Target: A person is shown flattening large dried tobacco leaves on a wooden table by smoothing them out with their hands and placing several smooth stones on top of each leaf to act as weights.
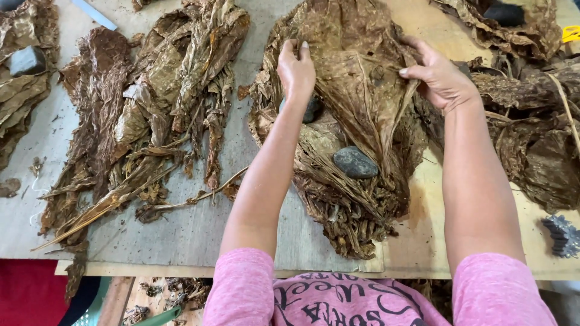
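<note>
A large dried brown leaf (356, 78) lies spread on top of a stack of flattened leaves (344, 199) in the middle of the wooden board (199, 235). My left hand (296, 69) pinches the leaf's left edge near the top. On the opposite side, my right hand (438, 75) pinches its right edge, and the leaf is stretched between them. A smooth grey stone (355, 162) rests on the stack below the hands. Another dark stone (312, 110) peeks out under my left wrist.
A loose pile of crumpled dried leaves (151, 115) lies to the left. More leaves with a grey stone (27, 60) sit at the far left, and further leaf heaps (538, 133) fill the right. A dark object (504, 13) rests at top right.
</note>
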